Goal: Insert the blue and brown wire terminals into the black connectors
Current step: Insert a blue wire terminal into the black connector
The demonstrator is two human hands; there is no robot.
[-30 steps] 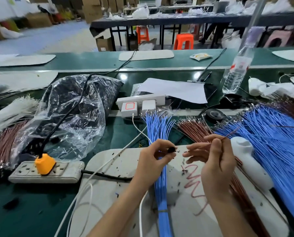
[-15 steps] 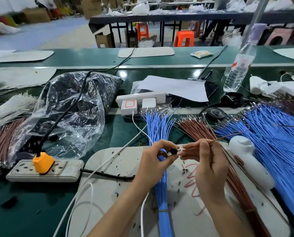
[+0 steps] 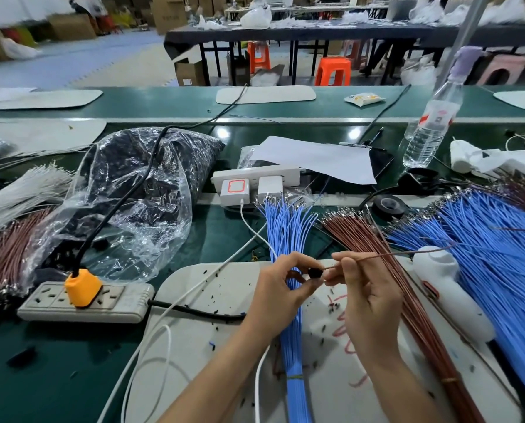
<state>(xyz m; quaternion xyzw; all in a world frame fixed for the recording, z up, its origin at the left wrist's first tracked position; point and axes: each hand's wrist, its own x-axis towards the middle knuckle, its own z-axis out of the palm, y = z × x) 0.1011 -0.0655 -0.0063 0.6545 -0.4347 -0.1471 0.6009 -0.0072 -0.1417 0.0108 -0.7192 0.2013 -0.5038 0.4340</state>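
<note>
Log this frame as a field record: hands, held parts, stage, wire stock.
left hand: pinches black connector
right hand: pinches one brown wire near its terminal end
stage: terminal tip at the connector; seated or not, cannot tell
blue wire bundle: on white mat, passing under the left hand
brown wire bundle: right of the blue bundle, fanned out
clear plastic bag: left of the mat, dark contents
</note>
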